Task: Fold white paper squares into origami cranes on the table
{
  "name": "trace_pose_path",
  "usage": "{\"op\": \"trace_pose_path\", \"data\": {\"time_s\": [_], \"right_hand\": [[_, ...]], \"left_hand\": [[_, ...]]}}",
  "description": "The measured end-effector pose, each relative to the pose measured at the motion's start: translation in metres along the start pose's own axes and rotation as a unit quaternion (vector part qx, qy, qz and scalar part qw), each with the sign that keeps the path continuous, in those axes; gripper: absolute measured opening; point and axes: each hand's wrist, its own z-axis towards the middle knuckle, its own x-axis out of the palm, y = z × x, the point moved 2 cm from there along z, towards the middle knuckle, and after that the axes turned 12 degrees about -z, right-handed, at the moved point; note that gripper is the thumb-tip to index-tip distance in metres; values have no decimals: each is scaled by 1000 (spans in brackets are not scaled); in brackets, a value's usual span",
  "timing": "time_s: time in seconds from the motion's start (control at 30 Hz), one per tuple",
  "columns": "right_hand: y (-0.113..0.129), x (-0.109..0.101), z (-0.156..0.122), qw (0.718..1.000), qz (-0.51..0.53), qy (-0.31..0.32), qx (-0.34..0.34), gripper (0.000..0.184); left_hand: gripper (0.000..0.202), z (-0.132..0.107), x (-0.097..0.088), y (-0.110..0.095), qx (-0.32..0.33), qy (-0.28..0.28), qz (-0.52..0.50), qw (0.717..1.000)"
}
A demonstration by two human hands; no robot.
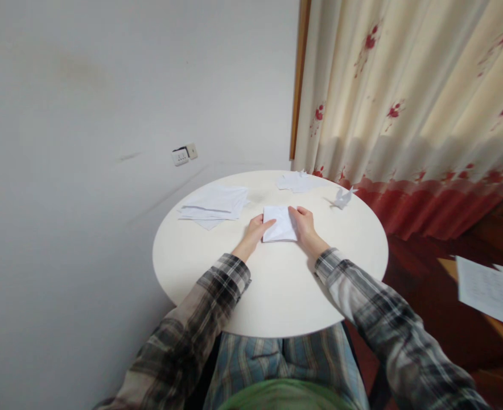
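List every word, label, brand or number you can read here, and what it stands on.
No text can be read.
Sheet at the far right: faint lines of marks, too blurred to read.
Folded paper between the hands: no lettering visible.

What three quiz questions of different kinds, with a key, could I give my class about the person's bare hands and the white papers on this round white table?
1. Short answer: What do the left hand and right hand both touch?
2. True or false: The pile of flat white paper sheets lies on the same side of the hands as the crinkled, pointed white paper shape.
3. Multiple choice: What hangs beyond the round white table, on the right?
A. A plain blue blind
B. A cream and red flowered curtain
C. A black-framed mirror

Key:
1. A small, squarish piece of white paper.
2. False: pile left, shape right.
3. B.
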Motion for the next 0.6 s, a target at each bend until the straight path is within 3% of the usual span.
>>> {"op": "trace_pose_path", "data": {"time_s": [0.37, 0.6], "right_hand": [[11, 6, -10, 995, 45, 85, 30, 30], [12, 6, -11, 995, 30, 89, 20, 30]], "left_hand": [[36, -2, -3, -1, 17, -81, 12, 996], [38, 0, -3, -1, 15, -104, -3, 994]]}}
